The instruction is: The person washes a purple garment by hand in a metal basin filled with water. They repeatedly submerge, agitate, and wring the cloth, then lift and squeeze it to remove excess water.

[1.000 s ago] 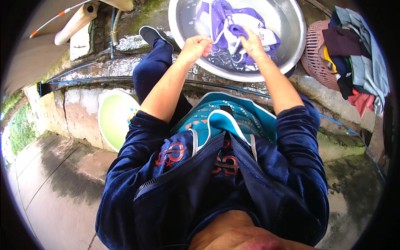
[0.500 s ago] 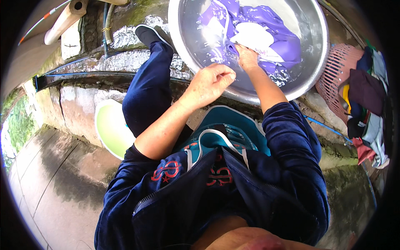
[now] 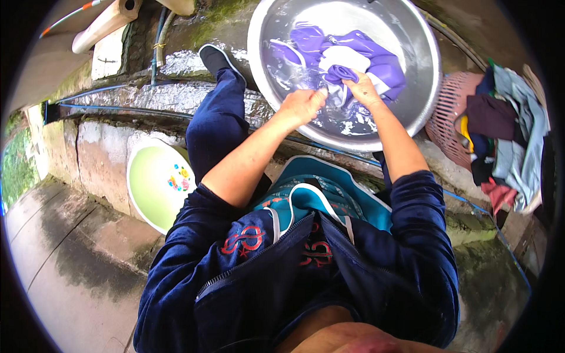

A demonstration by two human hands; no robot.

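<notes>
A purple and white garment [image 3: 385, 67] lies bunched in water inside a wide metal basin [image 3: 434, 76]. My right hand [image 3: 362, 89] grips a fold of its purple cloth and lifts that part a little above the water. Over the basin's near rim, my left hand [image 3: 301, 107] is closed, thumb against the curled fingers. Its thumb tip is close to the lifted cloth; whether anything sits inside those fingers is hidden. Splashes and ripples show in the water around the garment.
On the right stands a pink slatted basket [image 3: 450, 112] with several clothes [image 3: 494, 117] piled in and over it. A pale green basin [image 3: 147, 188] with a flower print leans at the left. A blue hose [image 3: 471, 203] runs along the wet stone ledge [image 3: 141, 106].
My right hand has raised a fold of the purple cloth out of the water. My left hand has come nearer to it, over the basin. The whole view has shifted slightly.
</notes>
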